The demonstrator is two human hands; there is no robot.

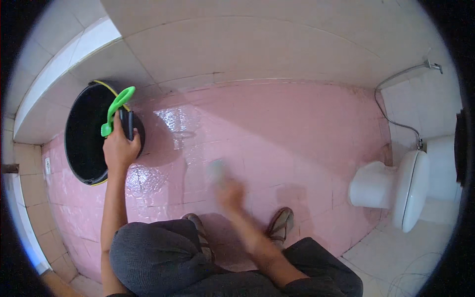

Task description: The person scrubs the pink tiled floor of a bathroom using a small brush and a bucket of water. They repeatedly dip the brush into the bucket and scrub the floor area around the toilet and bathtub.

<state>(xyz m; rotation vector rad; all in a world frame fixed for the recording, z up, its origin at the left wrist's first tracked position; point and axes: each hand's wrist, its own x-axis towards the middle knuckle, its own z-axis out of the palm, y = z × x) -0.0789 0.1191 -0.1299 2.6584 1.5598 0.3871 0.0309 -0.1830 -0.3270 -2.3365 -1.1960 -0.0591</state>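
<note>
A large black bucket (84,133) with a yellow band at its rim stands tilted on the pink floor at the left. My left hand (120,148) is closed on the near side of its rim, by a dark grip. Just beyond the fingers a bright green plastic tool (118,105) with a looped handle lies across the rim; its kind is not clear. My right hand (231,196), smeared by motion, is low over the middle of the floor. A pale grey-green object (216,169) shows at its fingers, too blurred to name.
Wet, shiny patches lie on the pink tiled floor (297,128) beside the bucket. A white toilet (413,190) stands at the right, below a metal hose (381,101). My sandalled feet (280,222) are close to the right hand. A tiled wall (257,49) bounds the far side.
</note>
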